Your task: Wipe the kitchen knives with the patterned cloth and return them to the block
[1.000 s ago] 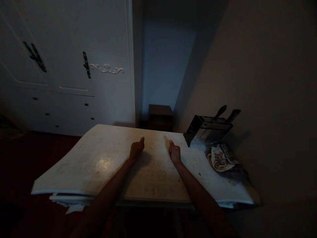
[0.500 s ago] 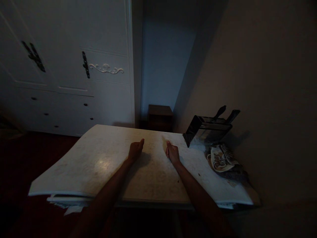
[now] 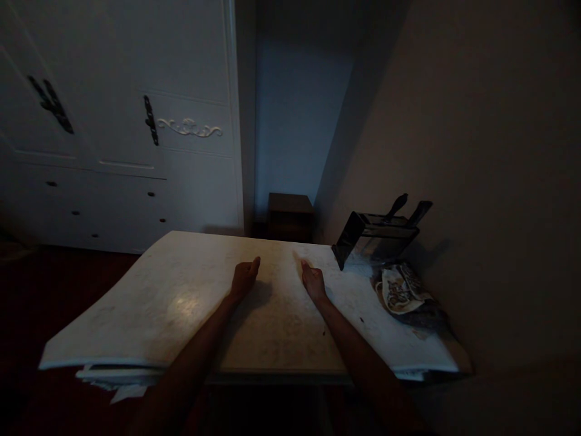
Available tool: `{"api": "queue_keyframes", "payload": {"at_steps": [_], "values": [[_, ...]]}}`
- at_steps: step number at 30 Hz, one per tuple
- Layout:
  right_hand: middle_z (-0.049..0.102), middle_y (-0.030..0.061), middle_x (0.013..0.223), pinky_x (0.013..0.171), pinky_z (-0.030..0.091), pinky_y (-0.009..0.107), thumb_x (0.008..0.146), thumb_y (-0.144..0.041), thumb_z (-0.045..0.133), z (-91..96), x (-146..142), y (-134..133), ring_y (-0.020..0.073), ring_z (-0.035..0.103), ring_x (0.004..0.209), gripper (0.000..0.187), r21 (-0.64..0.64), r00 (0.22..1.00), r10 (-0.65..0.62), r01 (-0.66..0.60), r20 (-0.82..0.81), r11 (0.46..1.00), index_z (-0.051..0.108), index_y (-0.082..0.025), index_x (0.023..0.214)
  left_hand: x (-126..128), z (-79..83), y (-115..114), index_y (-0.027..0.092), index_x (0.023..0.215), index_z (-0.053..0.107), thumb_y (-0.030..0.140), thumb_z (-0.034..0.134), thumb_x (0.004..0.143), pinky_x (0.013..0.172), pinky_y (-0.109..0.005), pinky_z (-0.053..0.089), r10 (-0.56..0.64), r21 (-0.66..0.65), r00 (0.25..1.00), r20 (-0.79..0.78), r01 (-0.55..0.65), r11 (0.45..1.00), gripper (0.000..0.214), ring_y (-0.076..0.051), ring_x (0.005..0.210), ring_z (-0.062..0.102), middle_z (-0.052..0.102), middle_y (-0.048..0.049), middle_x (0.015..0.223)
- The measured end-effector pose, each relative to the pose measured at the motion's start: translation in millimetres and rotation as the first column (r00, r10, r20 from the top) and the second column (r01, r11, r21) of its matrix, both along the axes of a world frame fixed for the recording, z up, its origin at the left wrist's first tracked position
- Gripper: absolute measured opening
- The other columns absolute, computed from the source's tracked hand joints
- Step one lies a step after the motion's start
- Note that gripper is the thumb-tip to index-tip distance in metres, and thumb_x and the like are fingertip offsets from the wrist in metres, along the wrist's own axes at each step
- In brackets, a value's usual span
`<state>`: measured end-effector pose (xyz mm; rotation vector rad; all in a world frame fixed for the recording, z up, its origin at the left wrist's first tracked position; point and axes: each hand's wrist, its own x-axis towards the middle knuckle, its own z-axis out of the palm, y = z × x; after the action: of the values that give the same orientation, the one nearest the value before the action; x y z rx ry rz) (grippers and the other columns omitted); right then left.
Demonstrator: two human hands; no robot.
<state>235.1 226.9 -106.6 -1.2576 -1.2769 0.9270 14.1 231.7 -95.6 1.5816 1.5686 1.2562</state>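
The room is dim. Both my arms reach out over a pale tabletop [image 3: 149, 303]. My left hand [image 3: 242, 278] hovers or rests near the table's middle, fingers curled into a loose fist with the thumb pointing forward. My right hand [image 3: 312, 280] is a short gap to its right, also curled with the thumb up. Neither hand shows anything inside it. The nearest object is a shiny metal device [image 3: 374, 237] at the table's far right, an arm's width from my right hand.
A folded patterned cloth [image 3: 399, 290] lies in front of the metal device by the right wall. A white wardrobe [image 3: 113, 121] with dark handles stands at the back left. A small dark cabinet [image 3: 289, 215] sits behind the table. Papers stick out under the table's left corner [image 3: 109, 381].
Both hands have stayed curled and drifted slightly left in the picture along with the whole scene, as my head turned a little to the right.
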Motion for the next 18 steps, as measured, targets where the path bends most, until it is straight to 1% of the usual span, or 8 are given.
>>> {"api": "queue_keyframes", "payload": {"at_steps": [8,13,18], "values": [[0.026,-0.0029,0.036,0.039,0.018,0.029,0.075,-0.088,0.046,1.0,-0.3,-0.6,0.0096,0.025,0.036,0.074,-0.016,1.0,0.008,-0.008,-0.008,1.0,0.03,-0.026,0.038,0.5,-0.5,0.6,0.023,0.044,0.022,0.07,0.035,0.079,0.049,-0.029,0.018,-0.009,-0.018,1.0,-0.02,0.008,1.0,0.06,-0.009,0.046,0.023,0.022,0.0004,0.048],[0.023,-0.0038,0.035,0.039,0.016,0.029,0.073,-0.089,0.045,2.5,-1.0,-0.1,0.0089,0.023,0.035,0.074,-0.019,1.0,0.01,-0.011,-0.011,1.0,0.028,-0.026,0.038,0.3,0.6,-0.3,0.022,0.044,0.024,0.069,0.033,0.079,0.05,-0.029,0.018,-0.011,-0.027,0.999,-0.043,0.01,1.0,0.06,-0.009,0.046,0.024,0.023,0.0007,0.047],[0.025,-0.0036,0.035,0.04,0.017,0.029,0.075,-0.086,0.045,3.8,-2.3,-1.9,0.009,0.024,0.035,0.072,-0.016,1.0,0.018,-0.018,-0.008,1.0,0.029,-0.026,0.037,0.1,1.2,-1.2,0.022,0.043,0.024,0.069,0.032,0.08,0.05,-0.029,0.019,-0.015,-0.024,0.998,-0.068,0.013,1.0,0.06,-0.009,0.046,0.026,0.024,0.0003,0.046]]}}
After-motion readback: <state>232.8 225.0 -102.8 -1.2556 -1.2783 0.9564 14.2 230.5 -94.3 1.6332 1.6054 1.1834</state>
